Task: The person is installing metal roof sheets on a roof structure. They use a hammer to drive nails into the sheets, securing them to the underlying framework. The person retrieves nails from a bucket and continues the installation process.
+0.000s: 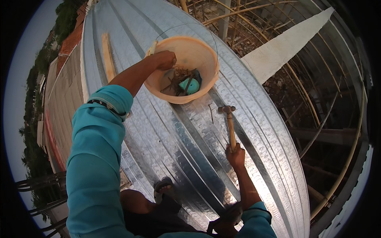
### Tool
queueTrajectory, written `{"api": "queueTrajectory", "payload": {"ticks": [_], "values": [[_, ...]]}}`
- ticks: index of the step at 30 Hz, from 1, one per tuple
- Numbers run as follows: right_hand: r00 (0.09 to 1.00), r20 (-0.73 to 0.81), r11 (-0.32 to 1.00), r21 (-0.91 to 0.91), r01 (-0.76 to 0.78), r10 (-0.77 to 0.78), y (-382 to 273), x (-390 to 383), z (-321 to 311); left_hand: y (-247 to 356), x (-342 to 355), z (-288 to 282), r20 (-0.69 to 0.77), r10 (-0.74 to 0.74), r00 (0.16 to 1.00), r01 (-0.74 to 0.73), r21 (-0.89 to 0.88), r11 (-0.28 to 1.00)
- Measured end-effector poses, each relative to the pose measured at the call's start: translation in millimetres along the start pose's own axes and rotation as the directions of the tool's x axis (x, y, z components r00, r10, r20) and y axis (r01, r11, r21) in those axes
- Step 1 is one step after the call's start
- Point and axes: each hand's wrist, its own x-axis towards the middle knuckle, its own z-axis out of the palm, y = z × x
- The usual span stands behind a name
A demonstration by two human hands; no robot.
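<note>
My left hand point(164, 60) reaches over the near-left rim of an orange plastic bucket point(158, 94). Its fingers are curled closed, and whatever they may hold is hidden. Inside the bucket lie a heap of thin brown rod-like pieces point(179, 77), perhaps nails, and a rounded turquoise plastic thing point(189, 85). My right hand point(237, 156) grips the wooden handle of a hammer point(231, 126) low down, its metal head pointing away from me over the sheet. Just left of the hammer head rests a thin bent metal rod point(211, 114), hooked at one end.
Ribbed shiny metal roofing sheets point(158, 146) slope beneath me, with my sandalled foot point(163, 186) on them. A wooden strip point(108, 57) lies at far left. Beyond the right edge, bamboo poles point(307, 95) and a white wall top point(291, 45) stand over a drop with rubble.
</note>
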Motion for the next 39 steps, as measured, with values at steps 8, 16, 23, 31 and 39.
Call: {"api": "queueTrajectory", "payload": {"ticks": [8,16,23,31,39], "values": [[0.996,0.078,0.999,0.016,-0.04,0.039,-12,0,-5,66,-75,-23,-0.493,-0.065,0.868,-0.221,-0.5,0.837],[0.956,0.241,0.983,0.034,-0.182,0.169,-10,-4,-20,212,-155,127,0.035,0.126,0.991,0.012,-0.984,0.177],[0.927,0.295,0.97,0.011,-0.244,0.23,-48,-6,-23,209,-171,220,0.282,0.093,0.955,0.264,-0.95,0.164],[0.872,0.428,0.971,-0.086,-0.222,0.238,-57,-39,-39,213,-139,237,-0.005,-0.167,0.986,0.044,-0.957,0.286],[0.99,0.042,0.989,0.042,-0.139,0.137,-61,-19,-24,247,-138,243,-0.492,0.131,0.861,-0.317,-0.316,0.895]]}}
